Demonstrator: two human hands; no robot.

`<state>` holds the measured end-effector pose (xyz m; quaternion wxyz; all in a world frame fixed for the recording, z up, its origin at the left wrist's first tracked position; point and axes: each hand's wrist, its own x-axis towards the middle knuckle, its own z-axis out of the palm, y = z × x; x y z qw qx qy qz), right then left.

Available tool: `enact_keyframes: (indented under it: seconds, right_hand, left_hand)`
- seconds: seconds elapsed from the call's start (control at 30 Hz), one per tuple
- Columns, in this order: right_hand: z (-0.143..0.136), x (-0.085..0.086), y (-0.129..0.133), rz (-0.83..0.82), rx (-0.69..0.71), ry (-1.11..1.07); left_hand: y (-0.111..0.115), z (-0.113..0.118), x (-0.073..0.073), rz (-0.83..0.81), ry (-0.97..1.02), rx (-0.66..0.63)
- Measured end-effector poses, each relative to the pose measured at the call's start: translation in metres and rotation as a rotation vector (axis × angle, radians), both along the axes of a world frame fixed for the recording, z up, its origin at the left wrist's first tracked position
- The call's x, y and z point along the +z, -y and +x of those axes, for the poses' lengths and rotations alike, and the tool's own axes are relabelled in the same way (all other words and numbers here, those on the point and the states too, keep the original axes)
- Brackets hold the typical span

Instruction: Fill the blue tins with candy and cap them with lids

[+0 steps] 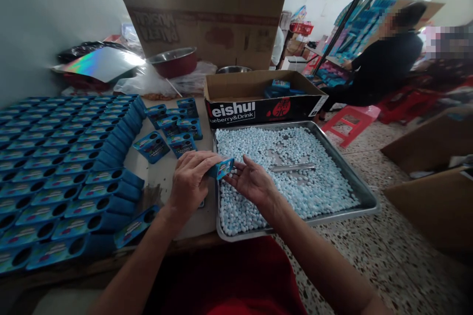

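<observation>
My left hand (192, 177) is closed around a small blue box (224, 169), tilted so that one end faces my other hand. Palm up beside that end, my right hand (253, 182) has its fingers stretched out, with a few small pale candies at the fingertips. Both hands are over the left side of a metal tray (369, 205) spread with pale blue and white candies (258, 216). A clear narrow strip (293, 167) lies on the candies. More blue boxes (151, 146) stand loosely on the table just past my left hand.
Rows of blue boxes (70, 157) with round dark holes fill the left. Behind the tray stands an open carton (266, 103) holding some blue boxes. A metal bowl (173, 61) sits farther back. On the right are a red stool (351, 120) and a seated person (388, 59).
</observation>
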<state>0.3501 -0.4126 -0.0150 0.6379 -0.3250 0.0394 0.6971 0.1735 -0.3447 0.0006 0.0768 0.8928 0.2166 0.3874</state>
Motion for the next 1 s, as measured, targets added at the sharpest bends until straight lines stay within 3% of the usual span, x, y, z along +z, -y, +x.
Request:
enact_keyframes:
  seconds: [0.17, 0.4, 0.53, 0.6, 0.67, 0.77, 0.83, 0.9, 1.0]
  right_hand:
    - [-0.001, 0.000, 0.000, 0.023, -0.016, -0.030]
    - [0.002, -0.003, 0.006, 0.033, -0.021, -0.040]
    - [0.012, 0.003, 0.012, 0.021, 0.026, 0.094]
    - [0.020, 0.009, 0.016, 0.046, 0.100, 0.298]
    - [0.029, 0.015, 0.019, 0.108, 0.156, 0.681]
    - [0.036, 0.021, 0.018, 0.220, 0.236, 1.399]
    - [0.031, 0.020, 0.014, 0.262, 0.329, 1.763]
    - [0.017, 0.017, 0.010, 0.271, 0.404, 1.978]
    - [-0.019, 0.013, 0.003, 0.403, 0.454, 2.077]
  left_hand:
    - [0.002, 0.000, -0.003, -0.010, -0.001, 0.025]
    - [-0.002, 0.006, -0.028, -0.217, 0.051, 0.167]
    - [-0.003, 0.006, -0.026, -0.446, 0.215, 0.230]
    - [-0.004, -0.001, -0.015, -0.597, 0.330, 0.281]
    - [-0.008, -0.012, 0.000, -0.673, 0.434, 0.322]
    - [-0.019, -0.039, 0.025, -0.646, 0.485, 0.353]
    - [-0.028, -0.061, 0.038, -0.637, 0.457, 0.367]
    - [-0.036, -0.083, 0.047, -0.635, 0.431, 0.393]
    - [-0.040, -0.112, 0.052, -0.612, 0.413, 0.436]
